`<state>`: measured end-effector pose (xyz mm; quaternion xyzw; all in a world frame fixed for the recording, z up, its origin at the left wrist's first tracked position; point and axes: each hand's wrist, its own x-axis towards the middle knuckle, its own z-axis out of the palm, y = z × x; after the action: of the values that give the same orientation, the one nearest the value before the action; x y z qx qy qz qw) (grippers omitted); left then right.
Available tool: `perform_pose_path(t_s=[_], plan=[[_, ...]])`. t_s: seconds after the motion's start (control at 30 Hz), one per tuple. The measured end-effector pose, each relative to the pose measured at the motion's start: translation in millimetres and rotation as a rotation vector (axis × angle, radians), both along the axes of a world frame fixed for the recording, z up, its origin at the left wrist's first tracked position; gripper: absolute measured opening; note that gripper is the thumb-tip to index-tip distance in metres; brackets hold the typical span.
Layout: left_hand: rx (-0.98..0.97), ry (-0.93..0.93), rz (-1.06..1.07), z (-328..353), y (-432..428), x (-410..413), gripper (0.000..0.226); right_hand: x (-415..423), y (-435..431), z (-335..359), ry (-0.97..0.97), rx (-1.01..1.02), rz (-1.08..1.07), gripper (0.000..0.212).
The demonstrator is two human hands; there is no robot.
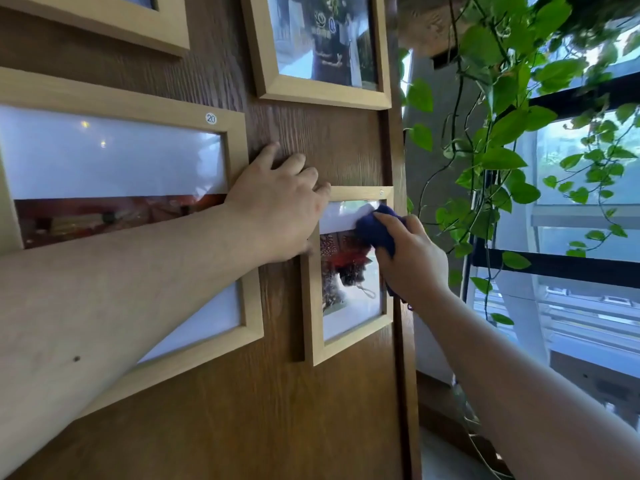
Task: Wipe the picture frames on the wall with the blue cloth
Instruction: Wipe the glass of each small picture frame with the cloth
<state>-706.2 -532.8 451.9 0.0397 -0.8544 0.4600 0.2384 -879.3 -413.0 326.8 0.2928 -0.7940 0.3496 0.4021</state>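
Observation:
Several light wooden picture frames hang on a dark wood-grain wall. My right hand point(414, 259) is shut on the blue cloth point(375, 226) and presses it against the upper right of the glass of a small upright frame point(349, 346). My left hand point(278, 206) lies flat with fingers spread on the wall, overlapping that frame's top left corner. A wide frame marked 20 point(114, 109) hangs to the left, partly behind my left forearm. Another upright frame point(322, 90) hangs above.
A further frame point(104, 22) shows at the top left, and one more frame's corner point(249, 323) shows under my left forearm. The wall panel ends at a vertical edge point(403, 306) right of the small frame. Trailing green vines point(495, 140) hang beside it before windows.

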Motion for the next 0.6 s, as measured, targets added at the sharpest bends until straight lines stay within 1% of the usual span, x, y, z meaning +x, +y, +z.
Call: perform_pose_path(t_s=[0.1,0.23,0.33,0.4,0.5,0.6], plan=[[-0.007,0.002,0.013,-0.3,-0.4,-0.5,0.091,12.5,-6.3,-1.9,0.035,0.032,0.093,0.053],[-0.001,0.008,0.013,-0.6,0.5,-2.2,0.087,37.7,-9.9,-6.9,0.232,0.112,0.263,0.054],[-0.009,0.009,0.010,-0.8,0.6,-1.6,0.088,37.8,-5.2,-13.5,0.324,0.159,0.286,0.049],[-0.011,0.005,0.014,0.1,-0.1,-1.2,0.091,25.0,2.6,-20.1,0.294,0.186,0.216,0.047],[0.002,-0.004,0.015,1.0,-0.8,-1.0,0.091,1.1,17.2,-32.7,0.157,0.207,0.073,0.046],[0.002,-0.003,0.004,0.0,-2.7,-1.4,0.091,-5.8,22.6,-42.4,0.128,0.237,0.056,0.047]])
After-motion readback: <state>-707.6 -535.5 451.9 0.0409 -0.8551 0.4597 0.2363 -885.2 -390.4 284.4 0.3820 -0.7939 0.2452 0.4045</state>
